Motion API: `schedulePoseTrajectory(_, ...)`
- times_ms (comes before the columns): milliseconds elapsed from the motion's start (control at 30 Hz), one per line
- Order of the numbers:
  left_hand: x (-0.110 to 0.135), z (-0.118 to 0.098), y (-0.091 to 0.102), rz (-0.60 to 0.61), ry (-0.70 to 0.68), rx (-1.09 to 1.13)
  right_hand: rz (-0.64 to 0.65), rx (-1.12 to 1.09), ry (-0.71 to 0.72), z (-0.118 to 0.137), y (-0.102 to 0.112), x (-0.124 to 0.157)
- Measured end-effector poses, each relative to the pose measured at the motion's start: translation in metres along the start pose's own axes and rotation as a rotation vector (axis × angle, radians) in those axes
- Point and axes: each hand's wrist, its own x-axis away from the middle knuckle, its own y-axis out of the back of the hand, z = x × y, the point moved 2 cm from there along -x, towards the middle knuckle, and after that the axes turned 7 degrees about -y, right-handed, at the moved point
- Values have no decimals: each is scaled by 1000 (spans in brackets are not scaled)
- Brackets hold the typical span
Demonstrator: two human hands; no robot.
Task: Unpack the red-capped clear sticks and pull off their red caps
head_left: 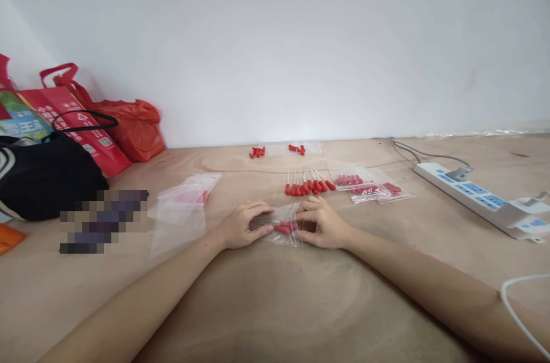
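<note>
Where the two forearms converge over the wooden table [275, 317], a small clear bag [279, 240] with a few red-ended sticks [282, 229] inside is held between both hands. The left hand [246, 227] curls around the bag's left end, its thumb and fingers a narrow gap apart; the right hand [321, 223] pinches the opposite end with bent fingers close to the thumb. Just beyond the right hand, a row of loose sticks [309, 186] limits forward room. Filled bags [369, 186] lie farther right, and flat bags [178, 228] sit near the left wrist. Room opens on the near side, between the forearms, and rightward up to the white power strip [466, 194]. At its far edge, the table meets a pale wall [301, 54].
</note>
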Motion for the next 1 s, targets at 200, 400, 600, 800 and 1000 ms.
schedulePoseTrajectory(200, -4, -5, -1, -39, 24, 1, 38, 23, -63, 9, -6, -10)
schedulePoseTrajectory(400, -4, -5, 0, -35, 16, 5, -47, -17, -127, 14, -5, -9)
schedulePoseTrajectory(600, -3, -1, 1, -13, 26, -1, -160, -263, -204, -2, 6, -2)
schedulePoseTrajectory(800, -1, 0, 0, 5, 55, 1, -117, -701, -341, -28, 25, -10)
schedulePoseTrajectory(1000, -1, 2, 6, 87, 87, 1, -205, -1009, -581, -76, 66, -8)
